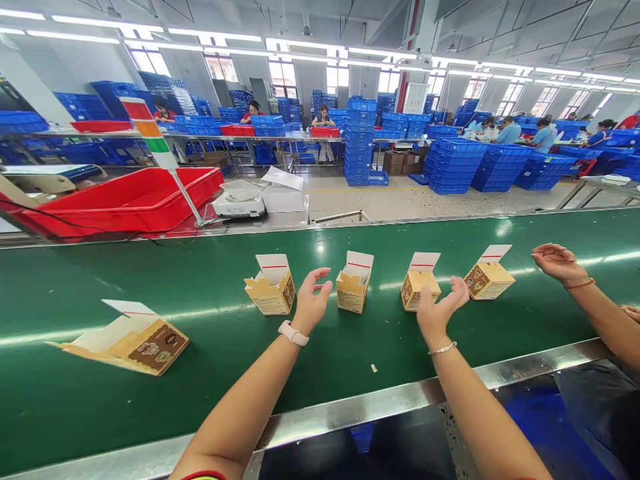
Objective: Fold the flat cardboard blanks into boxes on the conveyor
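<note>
A: What lies across the foreground of this factory hall?

B: A long green belt edged in bright metal. Over it, a worker's left hand, in a pale pink wristband, is spread in a loose curve, thumb apart from the fingers, between a tan-and-brown cardboard box and a second tan cardboard box, both with white, red-striped flaps raised.

A: And the right hand?

B: Spread too, fingers bent, a slim silvery bracelet at the wrist. It partly hides a third tan cardboard box; whether they touch, one cannot tell.

A: What flanks them?

B: At right, a fourth tan-and-brown box stands near a co-worker's raised hand. Well apart at far left, a partly unfolded brown-and-tan carton lies aslant on the belt.

A: Behind?

B: A shallow red plastic tub, a white scale and stacked blue plastic crates.
</note>
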`<action>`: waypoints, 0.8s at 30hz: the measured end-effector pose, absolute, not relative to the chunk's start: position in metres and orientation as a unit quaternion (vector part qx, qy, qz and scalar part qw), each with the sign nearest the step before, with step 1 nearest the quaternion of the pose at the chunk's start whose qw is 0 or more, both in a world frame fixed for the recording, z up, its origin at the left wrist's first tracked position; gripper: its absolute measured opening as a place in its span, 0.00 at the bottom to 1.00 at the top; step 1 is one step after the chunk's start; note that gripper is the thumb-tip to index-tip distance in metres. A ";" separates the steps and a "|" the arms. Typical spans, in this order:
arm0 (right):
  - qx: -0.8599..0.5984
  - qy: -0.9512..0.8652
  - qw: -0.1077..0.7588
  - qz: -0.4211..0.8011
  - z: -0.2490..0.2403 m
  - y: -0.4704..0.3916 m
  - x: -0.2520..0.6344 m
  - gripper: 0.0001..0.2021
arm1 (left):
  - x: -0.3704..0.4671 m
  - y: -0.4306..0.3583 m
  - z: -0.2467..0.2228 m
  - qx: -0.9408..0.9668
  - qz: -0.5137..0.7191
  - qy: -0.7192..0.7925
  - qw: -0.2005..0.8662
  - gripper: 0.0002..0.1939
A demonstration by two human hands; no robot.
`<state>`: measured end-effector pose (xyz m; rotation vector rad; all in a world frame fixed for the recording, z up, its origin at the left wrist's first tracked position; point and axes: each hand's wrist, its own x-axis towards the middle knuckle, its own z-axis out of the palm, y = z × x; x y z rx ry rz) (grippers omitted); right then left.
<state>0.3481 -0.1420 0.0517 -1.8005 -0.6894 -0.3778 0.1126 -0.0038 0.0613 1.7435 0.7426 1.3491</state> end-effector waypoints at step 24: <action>-0.672 -0.193 0.700 0.147 0.033 -0.064 0.306 0.14 | 0.216 0.001 0.079 0.594 0.288 0.403 0.633 0.21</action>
